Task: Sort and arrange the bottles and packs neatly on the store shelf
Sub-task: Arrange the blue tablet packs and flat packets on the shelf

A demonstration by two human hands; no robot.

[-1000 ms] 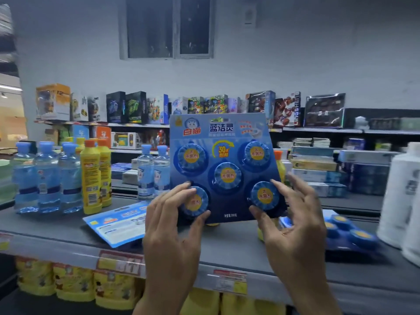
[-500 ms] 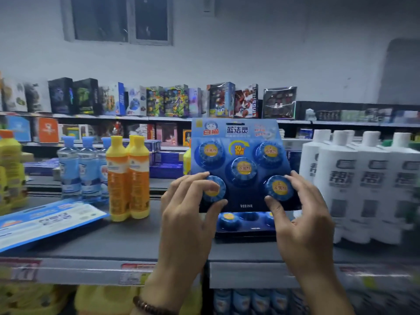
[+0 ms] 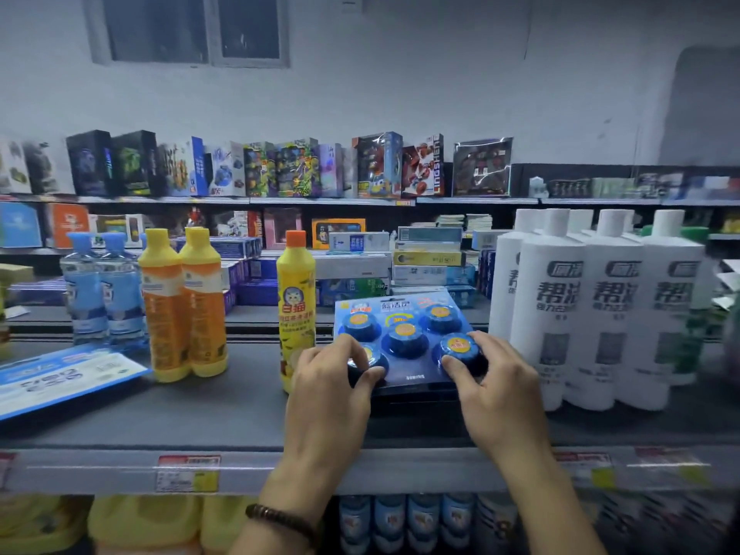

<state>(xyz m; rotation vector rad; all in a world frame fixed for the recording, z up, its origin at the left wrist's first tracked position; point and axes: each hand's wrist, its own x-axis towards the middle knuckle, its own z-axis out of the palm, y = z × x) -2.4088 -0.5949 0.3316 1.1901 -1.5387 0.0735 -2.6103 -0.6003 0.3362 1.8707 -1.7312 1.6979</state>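
A blue blister pack (image 3: 404,330) with several round blue tablets lies tilted back on top of another dark pack on the grey shelf (image 3: 224,418). My left hand (image 3: 332,394) grips its near left corner and my right hand (image 3: 494,390) grips its near right corner. Just left of the pack stands a yellow bottle with an orange cap (image 3: 295,298). Two orange-yellow bottles (image 3: 184,302) stand further left, and several white bottles (image 3: 600,310) stand close on the right.
A flat blue pack (image 3: 64,376) lies face down at the shelf's left. Two clear blue bottles (image 3: 100,290) stand behind it. Price tags (image 3: 188,472) line the shelf edge. Boxed toys fill the far shelves, and yellow and blue goods sit on the shelf below.
Both hands have lowered the blister pack from upright in the air down onto the pack lying on the shelf. The view has shifted right and closer.
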